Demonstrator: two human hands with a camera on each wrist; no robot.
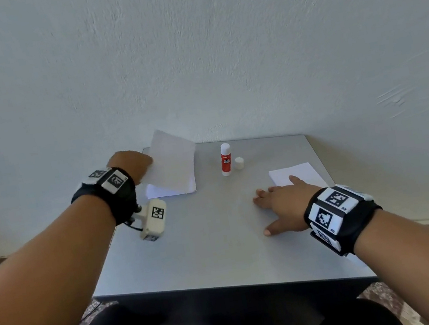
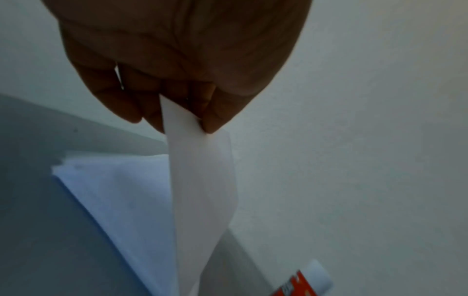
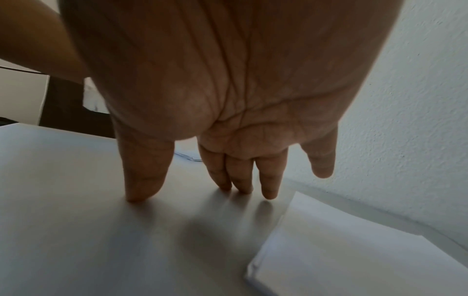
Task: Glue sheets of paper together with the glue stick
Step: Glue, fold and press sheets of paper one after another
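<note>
Left hand (image 1: pixel 129 164): curled at the far left of the surface (image 1: pixel 219 232); a single sheet (image 1: pixel 171 159) is pinched by its edge between thumb and fingers (image 2: pixel 152 118), as the left wrist view shows.
Sheet: lifted and tilted above the stack (image 1: pixel 171 189), its lower part hanging down towards the stack; whether it touches the stack cannot be told.
Right hand (image 1: pixel 281 205): opened flat with the fingers (image 3: pixel 240 180) spread, the tips rested on the bare surface; nothing is held. The little finger is raised over the near edge of the second paper pile (image 1: pixel 296 177).
Glue stick (image 1: pixel 226 159): stood upright near the far middle of the surface, uncapped; its cap (image 1: pixel 239 163) is stood just beside it on the right.
Step in hand: a top sheet is judged to be separated from the stack for gluing.
Handling, paper: judged very light and limp; it is bent under its own weight and easily creased, so a light pinch at an edge or corner is called for, with the other hand kept free to flatten it.
Handling, glue stick: judged light, stiff and easily tipped; best taken round the barrel, away from the exposed glue end.
Risk: two sheets may be lifted together.
</note>
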